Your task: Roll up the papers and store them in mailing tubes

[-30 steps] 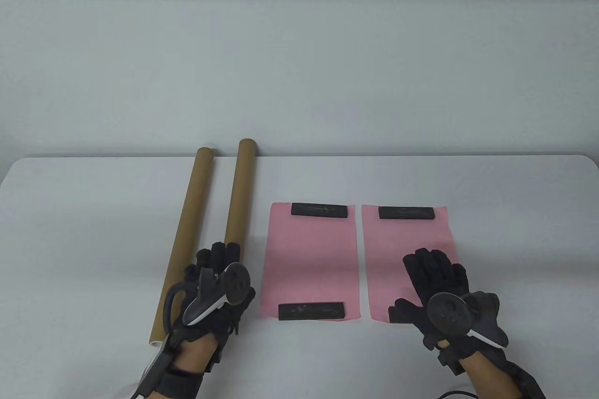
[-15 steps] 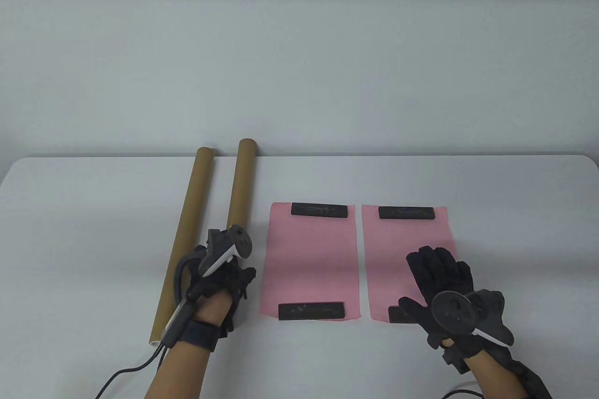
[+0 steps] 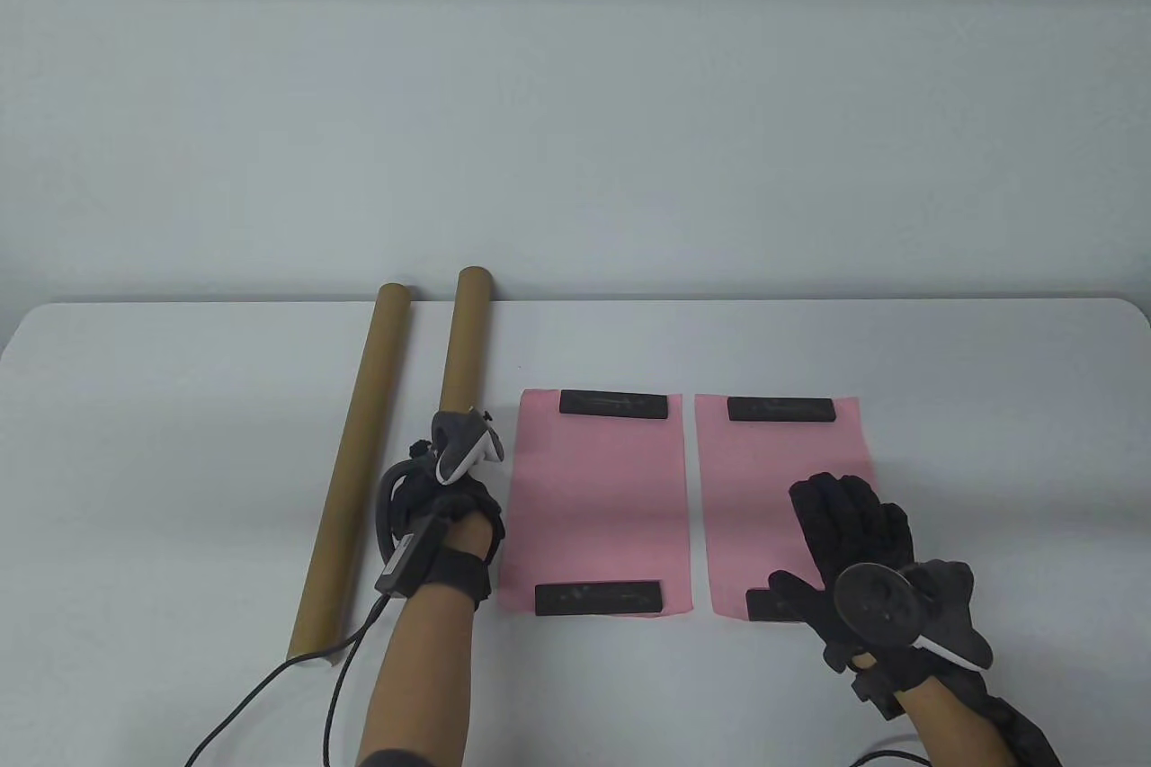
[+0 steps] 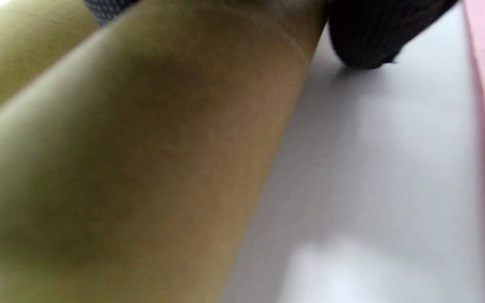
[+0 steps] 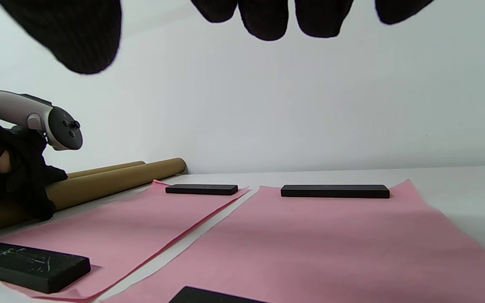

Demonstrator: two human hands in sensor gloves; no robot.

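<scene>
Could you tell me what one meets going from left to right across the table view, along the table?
Left mailing tube → right mailing tube → left hand gripping it → left pink paper → right pink paper → right hand.

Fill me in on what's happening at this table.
A person in sensor gloves is at the start of rolling papers for mailing tubes. The left hand grips the right tube; the left tube lies beside it untouched. The right hand hovers open over the right paper. Both it and the left paper lie flat, pinned by black bars.
</scene>
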